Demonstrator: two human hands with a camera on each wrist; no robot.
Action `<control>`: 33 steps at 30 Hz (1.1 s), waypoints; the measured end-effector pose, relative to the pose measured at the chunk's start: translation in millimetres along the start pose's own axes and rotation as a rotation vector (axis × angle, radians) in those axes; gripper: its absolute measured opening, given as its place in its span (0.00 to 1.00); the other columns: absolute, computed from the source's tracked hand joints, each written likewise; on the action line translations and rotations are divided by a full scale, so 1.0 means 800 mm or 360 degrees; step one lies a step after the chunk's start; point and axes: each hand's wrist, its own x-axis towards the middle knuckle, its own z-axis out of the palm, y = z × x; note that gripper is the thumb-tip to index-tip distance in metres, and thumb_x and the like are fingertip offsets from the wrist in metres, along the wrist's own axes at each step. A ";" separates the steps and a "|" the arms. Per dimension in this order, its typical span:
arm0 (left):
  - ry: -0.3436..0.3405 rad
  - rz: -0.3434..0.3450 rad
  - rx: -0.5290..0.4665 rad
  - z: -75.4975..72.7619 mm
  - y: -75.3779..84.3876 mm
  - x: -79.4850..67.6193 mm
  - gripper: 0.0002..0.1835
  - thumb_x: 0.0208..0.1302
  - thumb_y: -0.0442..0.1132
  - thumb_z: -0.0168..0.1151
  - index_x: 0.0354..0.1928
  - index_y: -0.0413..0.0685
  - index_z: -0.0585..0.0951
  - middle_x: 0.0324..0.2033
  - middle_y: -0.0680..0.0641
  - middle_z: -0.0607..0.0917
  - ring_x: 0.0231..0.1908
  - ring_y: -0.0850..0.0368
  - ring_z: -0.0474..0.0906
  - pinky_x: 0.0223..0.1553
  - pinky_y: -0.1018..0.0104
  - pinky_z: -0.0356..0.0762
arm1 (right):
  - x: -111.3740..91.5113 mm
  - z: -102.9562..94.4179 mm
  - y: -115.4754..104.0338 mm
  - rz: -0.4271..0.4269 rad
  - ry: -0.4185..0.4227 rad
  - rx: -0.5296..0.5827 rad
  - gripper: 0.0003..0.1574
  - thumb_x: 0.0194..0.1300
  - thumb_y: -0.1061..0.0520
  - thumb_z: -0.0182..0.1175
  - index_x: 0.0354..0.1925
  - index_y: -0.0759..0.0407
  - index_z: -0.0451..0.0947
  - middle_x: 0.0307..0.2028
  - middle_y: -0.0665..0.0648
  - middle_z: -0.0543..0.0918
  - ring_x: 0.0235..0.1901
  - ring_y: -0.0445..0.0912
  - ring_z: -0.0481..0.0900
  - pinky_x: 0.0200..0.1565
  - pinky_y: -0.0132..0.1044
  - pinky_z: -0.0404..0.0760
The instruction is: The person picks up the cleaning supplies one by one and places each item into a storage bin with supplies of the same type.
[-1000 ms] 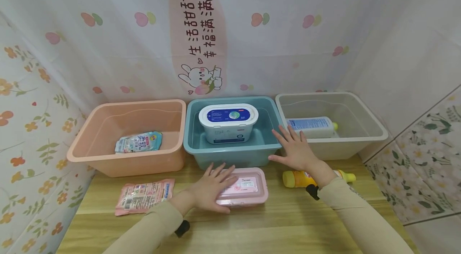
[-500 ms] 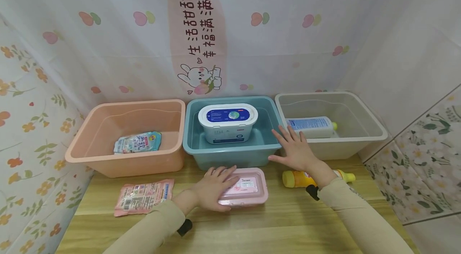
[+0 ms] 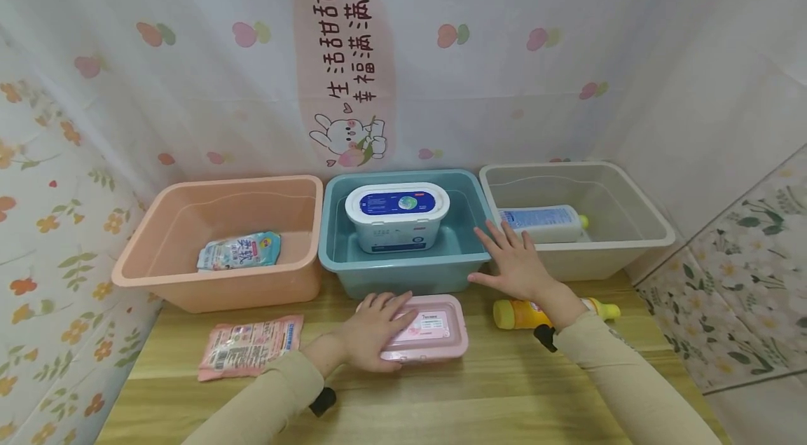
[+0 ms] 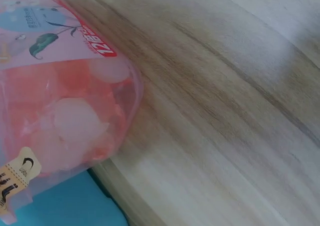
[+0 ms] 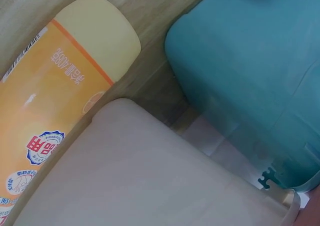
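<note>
My left hand (image 3: 372,333) grips the left end of a pink plastic box (image 3: 441,347), fingers over its far side and thumb along the near side. The box lies on the table in front of the blue bin (image 3: 403,277). In the left wrist view, red and white rounded pieces show through the box (image 4: 75,116), which looks like a laundry pod box. My right hand (image 3: 520,266) has its fingers spread over the adjoining rims of the blue bin and the grey bin (image 3: 605,259); contact is hard to tell. Behind its wrist lies a yellow bottle (image 3: 511,315), larger in the right wrist view.
A peach bin (image 3: 252,291) at left holds a small blue-white pouch (image 3: 239,252). Inside the blue bin stands a white lidded tub (image 3: 397,221); a white bottle (image 3: 545,223) lies in the grey bin. A pink packet (image 3: 252,347) rests on the wooden table (image 3: 454,403).
My left hand's fingers have gone from spread over the pink box to curled round its left end. My right hand has stayed by the bin rims. The view has shifted slightly.
</note>
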 end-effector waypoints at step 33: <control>0.0083 0.0217 0.0160 -0.087 0.009 -0.041 0.42 0.55 0.65 0.52 0.70 0.54 0.60 0.72 0.43 0.53 0.65 0.48 0.55 0.64 0.48 0.57 | -0.001 -0.007 0.002 -0.0027 -0.0090 0.0030 0.54 0.56 0.28 0.53 0.71 0.53 0.52 0.73 0.63 0.45 0.72 0.64 0.38 0.66 0.68 0.40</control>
